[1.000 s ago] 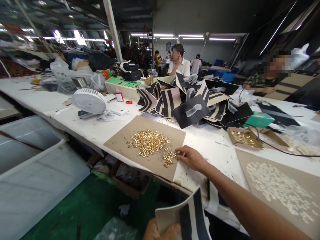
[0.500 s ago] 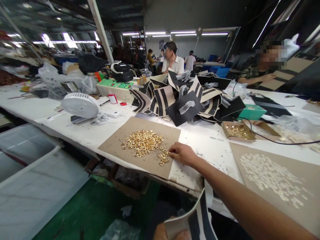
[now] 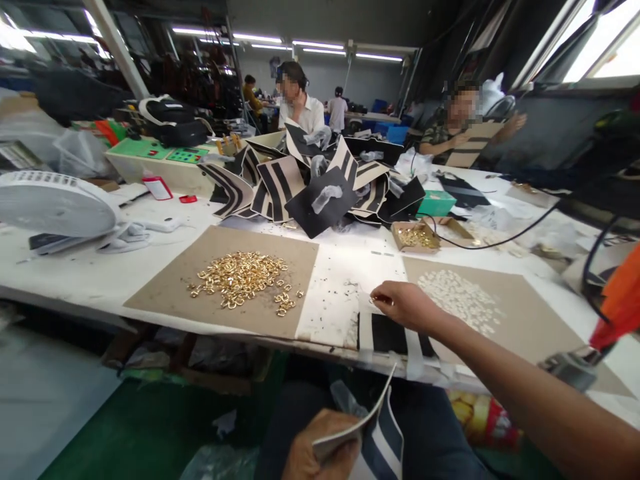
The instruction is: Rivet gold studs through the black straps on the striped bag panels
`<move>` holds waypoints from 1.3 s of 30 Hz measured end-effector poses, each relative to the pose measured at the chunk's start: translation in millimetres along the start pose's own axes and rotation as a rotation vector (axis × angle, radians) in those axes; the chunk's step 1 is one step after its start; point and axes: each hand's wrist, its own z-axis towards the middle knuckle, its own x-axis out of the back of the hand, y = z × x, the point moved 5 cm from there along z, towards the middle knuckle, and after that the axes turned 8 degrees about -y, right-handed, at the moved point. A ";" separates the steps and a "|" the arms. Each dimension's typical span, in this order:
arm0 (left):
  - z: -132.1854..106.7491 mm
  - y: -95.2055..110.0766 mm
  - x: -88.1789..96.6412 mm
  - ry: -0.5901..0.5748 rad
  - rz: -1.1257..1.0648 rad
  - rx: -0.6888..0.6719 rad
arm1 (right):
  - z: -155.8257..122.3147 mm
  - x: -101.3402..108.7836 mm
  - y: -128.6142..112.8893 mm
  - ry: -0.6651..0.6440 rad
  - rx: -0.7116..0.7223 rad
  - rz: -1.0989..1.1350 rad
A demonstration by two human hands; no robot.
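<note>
Near, at bottom: left hand (image 3: 316, 457) clamped on striped panel (image 3: 384, 439), its long edge pointing far-right. Farther, over bench (image 3: 350, 267): right hand (image 3: 406, 305), fingertips pinched together; gold rings (image 3: 240, 277) well to its left.

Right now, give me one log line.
left hand: holds striped panel | right hand: above table, between gold rings and white pieces, grasp unclear

ITEM COUNT

Cardboard sheets (image 3: 165, 300) on the surface (image 3: 350, 267): two. Gold rings (image 3: 240, 277): one heap, too many to count singly. White pieces (image 3: 457, 300): one spread, likewise uncounted. Open box (image 3: 415, 237) of gold hardware: one. Teal box (image 3: 437, 203): one. White fan (image 3: 55, 203): one. In the grip of the left hand (image 3: 320, 457): one striped panel (image 3: 383, 433). At the surface edge: one second panel (image 3: 390, 333). Panel pile (image 3: 300, 187): one, not countable. Other people (image 3: 307, 117): four.
</note>
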 end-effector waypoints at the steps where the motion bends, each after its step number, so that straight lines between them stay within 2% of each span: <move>1: 1.5 2.4 -2.7 -0.039 0.037 -0.046 | -10.7 -2.4 3.6 -0.012 -0.011 -0.008; 6: 2.2 6.3 -20.0 -0.207 0.173 -0.255 | -36.6 -15.9 -5.4 -0.063 0.017 -0.061; 10: -3.4 5.1 -29.0 -0.283 0.183 -0.273 | -39.0 -20.8 -19.3 -0.122 0.069 -0.121; 19: -8.8 5.9 -33.3 -0.307 0.197 -0.268 | -38.7 -29.8 -10.5 -0.153 0.055 0.098; 24: -8.8 4.6 -36.1 -0.333 0.191 -0.270 | -35.0 -24.5 -8.0 -0.186 -0.021 0.206; 29: -5.5 -5.4 -39.2 -0.362 0.208 -0.274 | -36.1 -21.2 -6.4 -0.203 -0.006 0.330; 33: -3.5 -13.8 -42.2 -0.345 0.182 -0.219 | -36.9 -26.6 -4.2 -0.126 -0.030 0.296; 39: -3.8 -1.3 -43.4 -0.368 0.213 -0.255 | -32.8 -27.5 -3.8 -0.144 -0.069 0.305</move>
